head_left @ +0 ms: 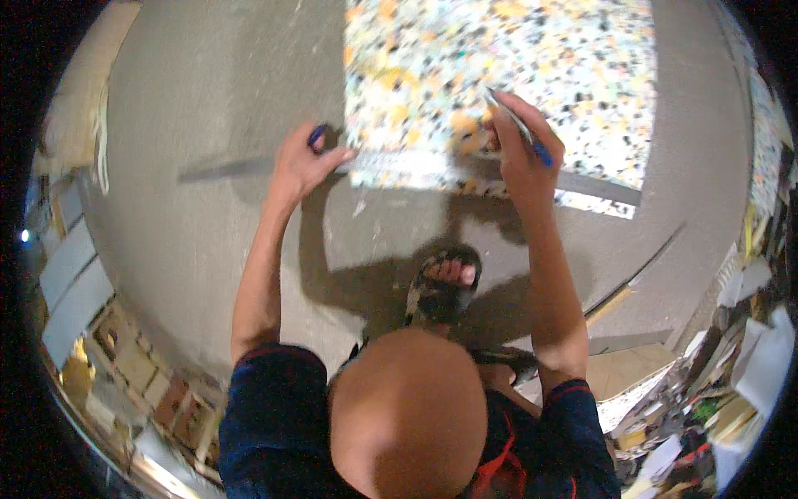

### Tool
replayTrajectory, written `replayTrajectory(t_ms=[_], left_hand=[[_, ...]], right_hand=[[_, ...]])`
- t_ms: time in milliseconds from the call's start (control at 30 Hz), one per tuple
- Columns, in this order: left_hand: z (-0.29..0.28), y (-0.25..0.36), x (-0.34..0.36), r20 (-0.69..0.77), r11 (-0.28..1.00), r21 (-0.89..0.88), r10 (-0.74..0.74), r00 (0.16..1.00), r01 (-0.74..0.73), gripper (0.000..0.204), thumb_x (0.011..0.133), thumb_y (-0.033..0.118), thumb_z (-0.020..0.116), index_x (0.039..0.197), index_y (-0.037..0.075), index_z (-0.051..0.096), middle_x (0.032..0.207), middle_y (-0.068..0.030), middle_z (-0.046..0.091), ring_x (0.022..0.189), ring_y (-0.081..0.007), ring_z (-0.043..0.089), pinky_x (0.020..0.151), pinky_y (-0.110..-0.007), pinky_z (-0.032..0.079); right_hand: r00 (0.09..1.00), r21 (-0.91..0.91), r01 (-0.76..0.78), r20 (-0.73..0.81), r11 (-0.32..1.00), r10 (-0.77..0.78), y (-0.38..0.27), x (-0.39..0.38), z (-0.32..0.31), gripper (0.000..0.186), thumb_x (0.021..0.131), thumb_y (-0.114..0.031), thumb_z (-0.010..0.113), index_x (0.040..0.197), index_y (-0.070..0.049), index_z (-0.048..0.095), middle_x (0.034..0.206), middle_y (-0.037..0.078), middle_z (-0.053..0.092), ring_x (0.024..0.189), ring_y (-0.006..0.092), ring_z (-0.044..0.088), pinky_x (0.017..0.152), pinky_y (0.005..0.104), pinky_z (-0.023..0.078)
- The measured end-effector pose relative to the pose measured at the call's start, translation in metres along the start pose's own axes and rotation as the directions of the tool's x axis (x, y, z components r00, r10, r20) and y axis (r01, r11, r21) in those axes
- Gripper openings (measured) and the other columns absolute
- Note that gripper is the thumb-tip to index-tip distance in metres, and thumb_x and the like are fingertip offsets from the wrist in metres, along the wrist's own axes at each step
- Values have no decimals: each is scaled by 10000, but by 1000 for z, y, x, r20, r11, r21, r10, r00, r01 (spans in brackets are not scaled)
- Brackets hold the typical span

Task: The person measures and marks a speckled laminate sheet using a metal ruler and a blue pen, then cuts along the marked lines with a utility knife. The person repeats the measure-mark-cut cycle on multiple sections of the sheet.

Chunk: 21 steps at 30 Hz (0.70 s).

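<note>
A long metal ruler (407, 161) lies across the lower part of a speckled multicoloured foam sheet (499, 50) and sticks out well past its left edge. My left hand (301, 166) is closed on the ruler just left of the sheet, thumb along it. A small dark blue thing (316, 135) shows at its fingers; its kind is unclear. Over the sheet, my right hand (528, 154) grips a pen (522, 126) with a blue end, its tip pointing up and left. The hand covers part of the ruler.
Sheet and ruler lie on a grey floor (183, 241). My sandalled foot (453, 270) stands just below the sheet. A thin dark strip (640, 274) lies to the right, near a brown board (632, 370). Scraps (665, 441) are heaped at lower right; flat panels (75, 274) line the left.
</note>
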<state>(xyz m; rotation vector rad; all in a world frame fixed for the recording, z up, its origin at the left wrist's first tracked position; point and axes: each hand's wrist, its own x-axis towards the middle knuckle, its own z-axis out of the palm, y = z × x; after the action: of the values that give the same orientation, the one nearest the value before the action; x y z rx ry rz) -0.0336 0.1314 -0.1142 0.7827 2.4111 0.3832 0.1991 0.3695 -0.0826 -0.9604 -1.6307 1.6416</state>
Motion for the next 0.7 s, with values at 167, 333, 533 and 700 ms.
replayTrajectory(t_ms=[167,333,533,700], left_hand=[[-44,35,64,-176,986,-162,6,984,-35,559,741,446,881,855,38,516,742,-20,526,711,-161,505,644,-333,446],[-78,70,187,-436,986,-70,105,894,-150,514,770,429,867,837,70,506,689,-2,486,672,-149,472,613,-325,419],[-90,109,306,-477,979,112,204,855,-171,556,805,520,821,826,64,502,714,-20,493,680,-161,460,626,-341,419],[-82,126,370,-442,971,111,238,865,-210,591,786,585,814,867,65,545,759,-35,548,731,-181,513,676,-347,449]], right_hand=[[905,-628,351,38,694,-423,-44,62,-74,301,961,-25,644,1261,-13,662,1100,177,722,1018,278,696,881,379,552],[856,-828,339,74,447,-511,-36,149,-103,459,915,-77,695,1347,13,571,1237,246,645,1203,396,589,1049,493,454],[974,-889,141,44,437,-224,0,261,-117,578,1015,-241,598,1512,-30,392,1505,244,467,1419,417,414,1187,525,340],[994,-956,77,53,283,-91,27,312,-125,697,1021,-386,586,1575,-87,287,1570,229,394,1496,403,301,1215,569,270]])
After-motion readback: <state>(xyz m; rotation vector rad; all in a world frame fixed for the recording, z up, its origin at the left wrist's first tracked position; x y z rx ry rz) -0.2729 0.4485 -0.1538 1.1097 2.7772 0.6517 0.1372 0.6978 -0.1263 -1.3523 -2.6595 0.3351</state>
